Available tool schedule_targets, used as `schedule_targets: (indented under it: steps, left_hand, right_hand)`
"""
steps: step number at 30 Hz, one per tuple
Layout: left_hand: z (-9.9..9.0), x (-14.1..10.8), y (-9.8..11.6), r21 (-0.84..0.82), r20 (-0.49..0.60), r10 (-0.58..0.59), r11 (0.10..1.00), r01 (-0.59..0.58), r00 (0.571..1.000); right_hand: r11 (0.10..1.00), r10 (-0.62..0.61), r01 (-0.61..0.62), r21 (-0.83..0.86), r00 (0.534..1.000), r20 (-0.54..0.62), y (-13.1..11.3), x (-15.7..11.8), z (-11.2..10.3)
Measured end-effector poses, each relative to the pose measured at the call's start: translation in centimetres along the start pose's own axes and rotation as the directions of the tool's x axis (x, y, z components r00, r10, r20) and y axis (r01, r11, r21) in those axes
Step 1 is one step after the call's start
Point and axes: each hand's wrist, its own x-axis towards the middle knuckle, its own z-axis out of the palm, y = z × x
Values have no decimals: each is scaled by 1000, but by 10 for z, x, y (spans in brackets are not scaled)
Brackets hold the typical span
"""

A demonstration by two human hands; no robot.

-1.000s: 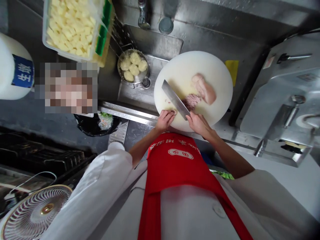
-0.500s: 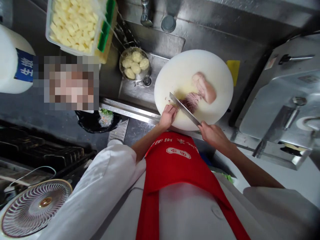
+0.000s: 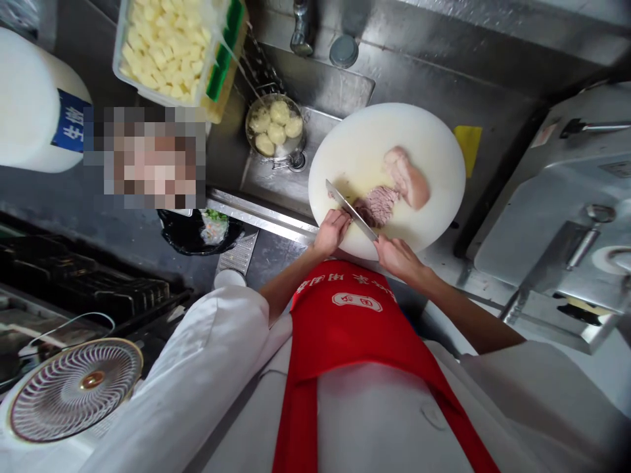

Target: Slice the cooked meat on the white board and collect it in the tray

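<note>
On the round board: sliced meat near 6 o'clock of centre, larger meat piece at 3; white surface extends to the 12 o'clock rim.
Cleaver: blade at 8 o'clock, beside the slices.
Right hand: closed around cleaver handle, 6 o'clock edge.
Left hand: fingers curled, 8 o'clock; hold on any scrap cannot be told.
Sink: 10 o'clock, containing metal bowl.
Steel machine: 3 o'clock.

Cleaver partly behind right grip
</note>
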Motion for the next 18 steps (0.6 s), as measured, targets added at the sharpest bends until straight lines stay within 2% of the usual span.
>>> schedule_targets:
  steps: [3, 9, 11, 13, 18]
  left_hand:
    - [1, -2, -1, -10, -17, -8, 1000, 8, 1000]
    - [2, -1, -2, 21, -6, -6, 1000, 6, 1000]
    - [2, -1, -2, 27, 6, -5, 1000, 5, 1000]
    - [2, -1, -2, 28, 6, 2, 1000, -3, 1000]
    - [1, -6, -4, 23, -16, 12, 1000, -12, 1000]
  right_hand:
    - [1000, 7, -7, -10, 1000, -10, 5, -2, -8]
    - [998, 19, -16, -53, 999, 42, 25, -56, -14]
    - [999, 16, -12, -47, 997, 82, 27, -63, -11]
    - [1000, 12, -11, -12, 995, 99, 23, -56, -7]
    - [1000, -20, 20, 7, 999, 40, 2, -7, -3]
